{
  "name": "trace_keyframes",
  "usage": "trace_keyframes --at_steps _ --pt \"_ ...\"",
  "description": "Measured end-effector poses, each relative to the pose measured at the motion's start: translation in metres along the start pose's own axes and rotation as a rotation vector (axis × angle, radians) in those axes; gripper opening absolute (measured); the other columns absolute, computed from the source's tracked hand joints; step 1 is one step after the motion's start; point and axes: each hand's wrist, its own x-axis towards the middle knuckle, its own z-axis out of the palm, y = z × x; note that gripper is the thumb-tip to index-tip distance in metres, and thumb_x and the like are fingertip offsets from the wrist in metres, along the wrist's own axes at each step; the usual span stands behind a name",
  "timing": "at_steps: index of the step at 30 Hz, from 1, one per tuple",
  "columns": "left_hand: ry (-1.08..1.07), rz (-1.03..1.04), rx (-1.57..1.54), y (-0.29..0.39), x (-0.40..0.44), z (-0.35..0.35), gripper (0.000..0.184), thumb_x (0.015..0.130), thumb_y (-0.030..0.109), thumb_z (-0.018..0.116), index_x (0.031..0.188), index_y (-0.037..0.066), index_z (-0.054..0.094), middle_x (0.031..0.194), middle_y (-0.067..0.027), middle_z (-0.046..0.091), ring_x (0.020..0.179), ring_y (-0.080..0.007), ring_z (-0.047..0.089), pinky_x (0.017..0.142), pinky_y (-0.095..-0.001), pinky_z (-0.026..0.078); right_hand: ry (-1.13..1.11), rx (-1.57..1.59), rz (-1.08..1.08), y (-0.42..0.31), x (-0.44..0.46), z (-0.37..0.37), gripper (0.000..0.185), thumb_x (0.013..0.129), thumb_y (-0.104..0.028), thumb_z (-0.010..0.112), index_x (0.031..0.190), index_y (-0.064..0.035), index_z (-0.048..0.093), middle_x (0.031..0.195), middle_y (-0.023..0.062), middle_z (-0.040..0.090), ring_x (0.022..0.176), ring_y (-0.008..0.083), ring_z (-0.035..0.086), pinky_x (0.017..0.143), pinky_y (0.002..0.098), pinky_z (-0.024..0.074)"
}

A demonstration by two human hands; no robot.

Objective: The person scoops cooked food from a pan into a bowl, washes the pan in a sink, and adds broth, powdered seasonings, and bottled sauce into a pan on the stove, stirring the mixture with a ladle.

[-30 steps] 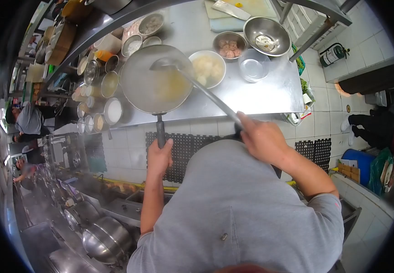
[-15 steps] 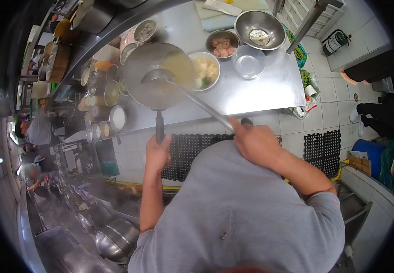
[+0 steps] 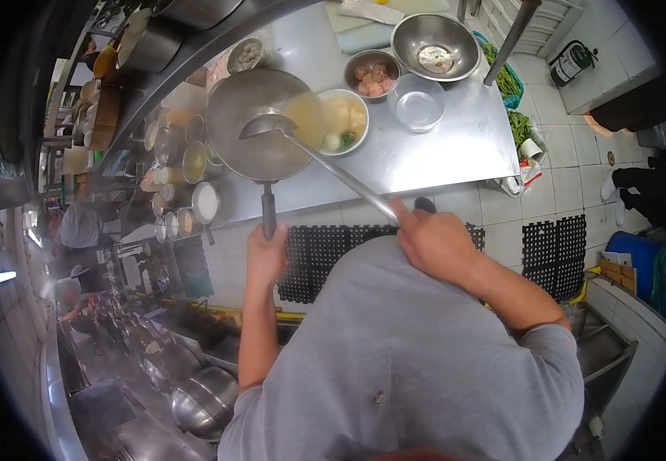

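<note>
My left hand (image 3: pixel 267 253) is wrapped round the handle of a steel wok (image 3: pixel 233 146), which is held over the table's edge. Cloudy yellowish broth (image 3: pixel 304 115) lies at the wok's right side, against the rim of a white bowl (image 3: pixel 365 129). In that bowl are pale chunks and a bit of green, in similar liquid. My right hand (image 3: pixel 436 242) closes on the end of a long steel ladle (image 3: pixel 333 169). The ladle's head rests inside or just over the wok; contact with its wall cannot be made out.
Beside the white bowl stand a clear plastic tub (image 3: pixel 417 104), a steel bowl of raw meat (image 3: pixel 371 74) and a wide steel bowl (image 3: pixel 436 48). Several seasoning containers (image 3: pixel 205 201) line the left. Steaming stoves (image 3: pixel 156 346) are at lower left; a person's legs (image 3: pixel 644 192) show at right.
The wok's broth has shifted slightly, and the chunks in the white bowl look more covered by liquid. Both hands keep their grips. The view has turned a little.
</note>
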Motion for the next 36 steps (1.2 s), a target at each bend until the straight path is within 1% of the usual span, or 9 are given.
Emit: trace_keyframes --at_steps 1,7,9,19,23,28,31,33,36 --pt "-0.001 -0.004 0.021 0.002 -0.001 -0.001 0.027 0.107 0.025 0.067 0.097 0.000 0.060 0.067 -0.0011 0.053 0.047 -0.0120 0.052 0.043 -0.0299 0.042 0.000 0.001 -0.001 0.001 0.000 -0.001 0.057 0.098 -0.017 0.064 0.150 0.0015 0.051 0.084 0.0174 0.070 0.066 0.0400 0.068 0.062 0.0520 0.0548" --pt "0.030 0.026 -0.034 0.000 0.000 0.001 0.031 0.106 0.027 0.072 0.095 0.002 0.058 0.065 -0.0007 0.053 0.046 -0.0114 0.051 0.042 -0.0295 0.042 -0.008 0.008 0.000 0.003 -0.003 -0.005 0.057 0.098 -0.017 0.064 0.151 0.0018 0.051 0.084 0.0175 0.070 0.067 0.0403 0.068 0.063 0.0526 0.0549" --pt "0.036 0.035 -0.024 -0.002 0.002 0.001 0.032 0.106 0.028 0.072 0.095 0.002 0.058 0.065 -0.0006 0.053 0.046 -0.0114 0.051 0.042 -0.0294 0.041 0.012 -0.008 -0.026 0.002 -0.003 -0.008 0.056 0.099 -0.016 0.063 0.149 0.0086 0.055 0.080 0.0184 0.071 0.064 0.0360 0.070 0.061 0.0466 0.0571" --pt "0.070 0.048 0.026 -0.001 -0.002 0.006 0.035 0.106 0.032 0.072 0.094 0.003 0.057 0.064 0.0002 0.051 0.046 -0.0106 0.050 0.041 -0.0286 0.041 0.022 -0.058 -0.009 0.007 -0.018 -0.010 0.056 0.100 -0.017 0.062 0.150 0.0069 0.053 0.082 0.0175 0.071 0.065 0.0357 0.070 0.061 0.0476 0.0564" --pt "0.005 0.069 -0.033 -0.017 -0.001 0.002 0.037 0.106 0.037 0.072 0.093 0.006 0.055 0.062 0.0013 0.049 0.043 -0.0107 0.047 0.039 -0.0292 0.037 0.090 -0.068 0.035 0.001 -0.029 0.006 0.057 0.100 -0.018 0.065 0.152 0.0027 0.052 0.084 0.0163 0.072 0.065 0.0358 0.069 0.062 0.0480 0.0564" --pt "-0.181 0.100 -0.090 -0.012 -0.010 -0.021 0.034 0.107 0.032 0.069 0.090 0.006 0.054 0.063 0.0002 0.049 0.044 -0.0111 0.047 0.040 -0.0304 0.037 0.185 -0.065 0.132 -0.041 -0.054 0.016 0.061 0.100 -0.020 0.068 0.155 -0.0021 0.050 0.088 0.0157 0.073 0.071 0.0361 0.072 0.065 0.0476 0.0572" --pt "-0.337 0.139 -0.127 -0.020 -0.009 -0.029 0.033 0.107 0.030 0.070 0.091 0.007 0.054 0.064 0.0006 0.049 0.046 -0.0103 0.047 0.041 -0.0282 0.038 0.351 0.044 0.176 -0.063 -0.078 0.026 0.058 0.101 -0.021 0.068 0.155 -0.0053 0.052 0.092 0.0164 0.075 0.076 0.0364 0.073 0.068 0.0461 0.0578" --pt "-0.505 0.111 -0.165 -0.013 -0.015 -0.025 0.030 0.106 0.028 0.072 0.094 0.006 0.056 0.064 0.0005 0.053 0.046 -0.0101 0.049 0.042 -0.0280 0.038 0.392 0.239 0.381 -0.075 -0.102 0.026 0.055 0.100 -0.019 0.069 0.152 -0.0073 0.056 0.094 0.0176 0.075 0.079 0.0360 0.074 0.070 0.0439 0.0580" --pt "-0.713 0.143 -0.150 -0.003 -0.015 -0.004 0.027 0.106 0.026 0.072 0.097 0.006 0.057 0.066 0.0005 0.054 0.047 -0.0092 0.049 0.044 -0.0270 0.039 0.457 0.373 0.547 -0.088 -0.142 0.026 0.051 0.099 -0.019 0.072 0.147 -0.0056 0.060 0.089 0.0194 0.074 0.078 0.0363 0.074 0.070 0.0438 0.0570"
